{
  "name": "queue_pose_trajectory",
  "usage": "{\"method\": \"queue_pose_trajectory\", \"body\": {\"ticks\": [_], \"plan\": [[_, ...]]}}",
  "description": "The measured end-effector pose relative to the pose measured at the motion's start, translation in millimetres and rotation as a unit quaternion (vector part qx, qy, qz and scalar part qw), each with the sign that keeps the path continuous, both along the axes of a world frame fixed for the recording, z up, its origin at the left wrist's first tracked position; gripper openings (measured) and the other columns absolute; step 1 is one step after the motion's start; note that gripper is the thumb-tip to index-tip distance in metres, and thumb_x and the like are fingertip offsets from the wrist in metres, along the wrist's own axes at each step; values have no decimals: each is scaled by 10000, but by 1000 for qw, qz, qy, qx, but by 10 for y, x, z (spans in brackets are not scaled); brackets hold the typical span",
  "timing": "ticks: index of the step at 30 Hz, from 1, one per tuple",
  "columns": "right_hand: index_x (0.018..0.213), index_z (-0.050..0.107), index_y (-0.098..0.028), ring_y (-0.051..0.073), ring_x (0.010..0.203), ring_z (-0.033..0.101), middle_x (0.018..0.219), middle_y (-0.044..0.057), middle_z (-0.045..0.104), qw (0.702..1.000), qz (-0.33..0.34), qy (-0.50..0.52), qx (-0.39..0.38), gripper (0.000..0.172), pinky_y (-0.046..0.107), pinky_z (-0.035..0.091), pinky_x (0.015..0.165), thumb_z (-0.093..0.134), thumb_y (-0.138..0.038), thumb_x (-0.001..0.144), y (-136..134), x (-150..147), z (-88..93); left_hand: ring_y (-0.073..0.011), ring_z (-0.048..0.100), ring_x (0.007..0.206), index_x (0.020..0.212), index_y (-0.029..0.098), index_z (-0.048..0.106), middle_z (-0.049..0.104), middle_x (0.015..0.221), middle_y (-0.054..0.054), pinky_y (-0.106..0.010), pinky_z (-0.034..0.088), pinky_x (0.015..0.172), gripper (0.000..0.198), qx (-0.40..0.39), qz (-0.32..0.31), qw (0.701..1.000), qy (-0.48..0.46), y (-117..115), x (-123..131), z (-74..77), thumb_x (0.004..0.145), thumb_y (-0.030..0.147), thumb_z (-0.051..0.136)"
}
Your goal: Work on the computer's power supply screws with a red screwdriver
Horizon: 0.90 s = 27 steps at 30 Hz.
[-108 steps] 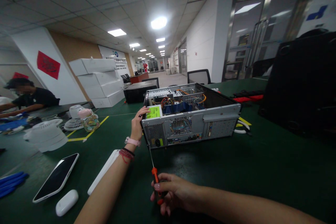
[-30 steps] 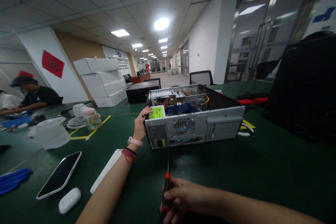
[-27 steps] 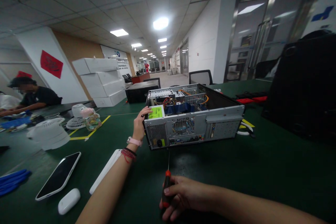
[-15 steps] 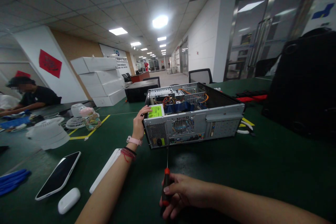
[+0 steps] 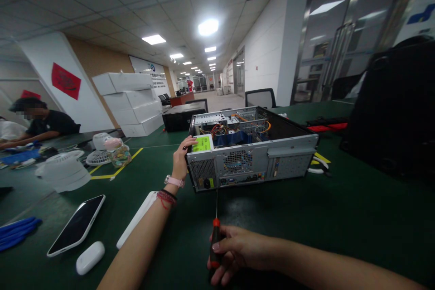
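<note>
An opened computer case point(image 5: 251, 158) lies on the green table, its back panel facing me and cables showing inside. My left hand point(image 5: 181, 158) rests on its near left corner, fingers on the power supply with a green label point(image 5: 203, 143). The fingertips lie over the top edge. My right hand point(image 5: 229, 251) is closed round the red and black handle of a screwdriver point(image 5: 216, 240). The shaft points away from me, and its tip is at the lower edge of the back panel, near the power socket; whether it touches a screw cannot be made out.
To the left lie a phone point(image 5: 76, 225), a white earphone case point(image 5: 90, 258), a white object under my left forearm, blue cables point(image 5: 20, 234) and white fans point(image 5: 63, 172). A black case point(image 5: 390, 113) stands at the right. A person point(image 5: 44, 120) sits at the far left.
</note>
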State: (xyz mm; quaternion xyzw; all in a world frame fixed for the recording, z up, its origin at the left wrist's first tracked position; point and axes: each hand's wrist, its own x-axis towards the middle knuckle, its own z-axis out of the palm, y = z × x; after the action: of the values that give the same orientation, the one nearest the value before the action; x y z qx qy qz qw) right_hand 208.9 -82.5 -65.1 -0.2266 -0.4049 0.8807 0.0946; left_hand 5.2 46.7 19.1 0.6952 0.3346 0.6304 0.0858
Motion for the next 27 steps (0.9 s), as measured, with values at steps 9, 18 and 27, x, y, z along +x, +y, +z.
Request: {"method": "queue_pose_trajectory", "body": {"ticks": [9,18,27], "plan": [[978,374,-176,204,710,687,816,56,647,1000,-1,0,8,526,289,503,638,725,-353,629,6,5,4,-218,485,1214,921,167,661,637,1141,-66,-404,315,1073,409,0,-7,1000,-5,-17,4,14,890,287,271],[964,388,-178,190,700,687,798,31,639,1000,-4,2,11,523,281,499,638,730,-371,618,3,3,9,-216,487,1215,915,165,661,644,1129,-70,-394,319,1069,402,1,-7,1000,-6,-19,4,14,890,293,281],[941,360,-193,136,536,640,703,1,628,998,-11,-44,50,575,237,482,517,727,-434,570,-1,-2,42,-218,479,1225,919,156,659,642,1139,-76,-414,317,1076,412,1,2,1000,1,-25,9,21,892,291,270]]}}
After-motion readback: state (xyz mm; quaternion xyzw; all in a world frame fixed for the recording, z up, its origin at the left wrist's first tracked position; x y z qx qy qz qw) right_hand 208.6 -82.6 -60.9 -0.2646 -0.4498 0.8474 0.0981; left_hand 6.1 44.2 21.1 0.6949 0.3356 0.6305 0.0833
